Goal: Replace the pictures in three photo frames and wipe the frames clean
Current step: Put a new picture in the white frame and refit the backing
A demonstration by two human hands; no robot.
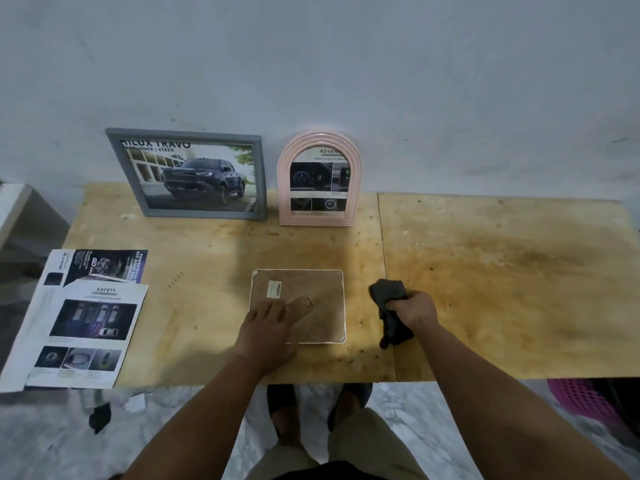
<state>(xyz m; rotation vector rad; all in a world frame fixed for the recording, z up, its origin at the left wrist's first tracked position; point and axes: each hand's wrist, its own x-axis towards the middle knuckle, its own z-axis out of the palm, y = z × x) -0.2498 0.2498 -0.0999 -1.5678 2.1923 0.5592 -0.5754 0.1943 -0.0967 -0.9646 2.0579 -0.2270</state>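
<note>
The left hand lies flat, fingers straight, on the near-left part of the white frame, which rests face-down at the near middle of the table. The palm covers the frame's near-left corner and touches the foot of the folded stand, a brown strip angled across the backing board. The right hand, just right of the frame and apart from it, is fisted round a dark cloth; one wad stands above the fist and a tail hangs toward the near edge.

The step in hand appears to be wiping the third frame. To do it well, the left hand should keep pressing downward so the frame cannot slide on the wood, and the cloth should travel along the white rim first, then over the back, passing round the stand rather than catching under it. The front probably still needs a wipe after turning.

Farther back, the grey frame with a truck picture and the pink frame stand upright against the wall, side by side and apparently already done. Loose pages lie at the near-left corner, partly overhanging the table's edge.
</note>
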